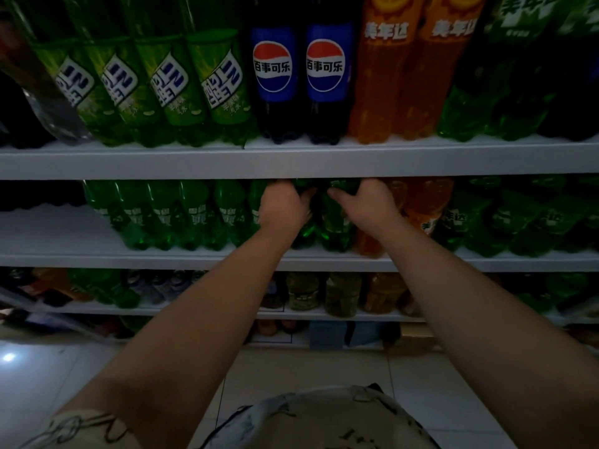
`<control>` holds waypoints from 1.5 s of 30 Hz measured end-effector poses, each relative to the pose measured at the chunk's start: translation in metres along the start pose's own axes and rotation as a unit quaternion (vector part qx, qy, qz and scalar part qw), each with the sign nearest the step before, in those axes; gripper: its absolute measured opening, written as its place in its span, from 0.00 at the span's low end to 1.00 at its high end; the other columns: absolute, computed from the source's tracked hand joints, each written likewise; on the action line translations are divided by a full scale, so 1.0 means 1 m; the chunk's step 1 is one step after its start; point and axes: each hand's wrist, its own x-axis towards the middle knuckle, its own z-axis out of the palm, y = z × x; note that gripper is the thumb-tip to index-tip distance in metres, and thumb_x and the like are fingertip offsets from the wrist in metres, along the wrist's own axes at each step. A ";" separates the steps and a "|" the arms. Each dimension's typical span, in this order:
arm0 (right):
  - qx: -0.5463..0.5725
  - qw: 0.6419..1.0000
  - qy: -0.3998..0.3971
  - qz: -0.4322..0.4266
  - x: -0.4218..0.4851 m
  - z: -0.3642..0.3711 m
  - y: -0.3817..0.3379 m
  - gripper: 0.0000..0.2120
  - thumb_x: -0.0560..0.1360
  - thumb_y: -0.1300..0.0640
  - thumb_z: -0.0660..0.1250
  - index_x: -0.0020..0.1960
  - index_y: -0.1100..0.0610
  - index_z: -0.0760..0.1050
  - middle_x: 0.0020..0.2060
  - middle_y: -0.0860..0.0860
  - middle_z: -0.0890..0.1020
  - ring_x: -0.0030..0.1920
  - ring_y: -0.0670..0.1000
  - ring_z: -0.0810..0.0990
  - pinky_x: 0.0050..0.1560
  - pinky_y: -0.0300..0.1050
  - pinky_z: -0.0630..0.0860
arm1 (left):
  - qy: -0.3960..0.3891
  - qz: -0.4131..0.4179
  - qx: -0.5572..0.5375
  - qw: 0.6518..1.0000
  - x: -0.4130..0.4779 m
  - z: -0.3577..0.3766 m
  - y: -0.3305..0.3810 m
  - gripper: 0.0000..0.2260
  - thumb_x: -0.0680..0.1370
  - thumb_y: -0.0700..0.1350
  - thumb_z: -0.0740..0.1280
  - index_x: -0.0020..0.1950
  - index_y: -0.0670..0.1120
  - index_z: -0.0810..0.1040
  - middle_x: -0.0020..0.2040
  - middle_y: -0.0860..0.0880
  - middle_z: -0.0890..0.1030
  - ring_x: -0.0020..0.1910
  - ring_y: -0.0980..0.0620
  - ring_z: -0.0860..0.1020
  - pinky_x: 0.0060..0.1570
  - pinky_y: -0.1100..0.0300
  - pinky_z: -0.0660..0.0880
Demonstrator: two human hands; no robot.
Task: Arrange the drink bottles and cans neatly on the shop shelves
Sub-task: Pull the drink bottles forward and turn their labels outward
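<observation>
Both hands reach into the second shelf under the upper board. Left hand [282, 205] curled round the top of a green bottle [304, 230]; right hand [364, 204] curled round the neighbouring green bottle [335, 226]. Both bottles upright, side by side, touching or nearly so. Left of them, a row of green bottles [181, 215]; right, an orange bottle [421, 209]. White shelf edge [129, 259] below. Above: green apple-soda bottles [168, 89], two Pepsi bottles [301, 82], two orange Mirinda bottles [408, 76].
</observation>
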 end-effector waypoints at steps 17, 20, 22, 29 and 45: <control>-0.108 0.994 0.013 -0.007 0.005 0.004 0.000 0.16 0.74 0.45 0.66 0.50 0.58 0.77 0.39 0.55 0.79 0.42 0.57 0.79 0.40 0.45 0.74 | -0.056 0.068 -0.035 0.996 0.012 -0.011 -0.014 0.25 0.70 0.56 0.74 0.60 0.44 0.75 0.51 0.46 0.80 0.48 0.52 0.76 0.45 0.63 0.70; -0.070 0.997 -0.022 0.002 0.006 0.000 0.002 0.15 0.75 0.48 0.67 0.57 0.56 0.75 0.46 0.56 0.81 0.39 0.52 0.78 0.43 0.45 0.76 | -0.057 0.058 -0.046 0.996 0.016 -0.011 -0.015 0.25 0.70 0.55 0.74 0.62 0.44 0.75 0.54 0.45 0.80 0.53 0.47 0.77 0.48 0.62 0.73; -0.048 0.998 -0.033 0.008 0.007 -0.002 0.001 0.18 0.74 0.49 0.69 0.60 0.55 0.74 0.49 0.55 0.81 0.41 0.51 0.78 0.46 0.45 0.77 | -0.077 0.065 -0.025 0.995 0.019 -0.015 -0.016 0.23 0.72 0.55 0.73 0.62 0.45 0.75 0.54 0.45 0.80 0.52 0.46 0.78 0.49 0.59 0.76; -0.094 0.995 0.014 -0.019 0.006 0.003 0.000 0.27 0.68 0.39 0.72 0.59 0.56 0.75 0.50 0.54 0.81 0.50 0.55 0.79 0.46 0.41 0.73 | -0.134 0.074 -0.032 0.988 0.022 -0.030 -0.022 0.22 0.73 0.54 0.72 0.64 0.49 0.73 0.50 0.51 0.77 0.45 0.51 0.76 0.40 0.63 0.72; -0.034 0.996 -0.049 0.065 0.011 0.000 -0.006 0.20 0.70 0.48 0.72 0.59 0.54 0.75 0.51 0.54 0.80 0.52 0.56 0.79 0.52 0.47 0.77 | 0.004 0.207 0.047 0.977 -0.015 -0.016 -0.037 0.24 0.74 0.38 0.67 0.69 0.38 0.68 0.56 0.37 0.76 0.51 0.39 0.76 0.47 0.54 0.71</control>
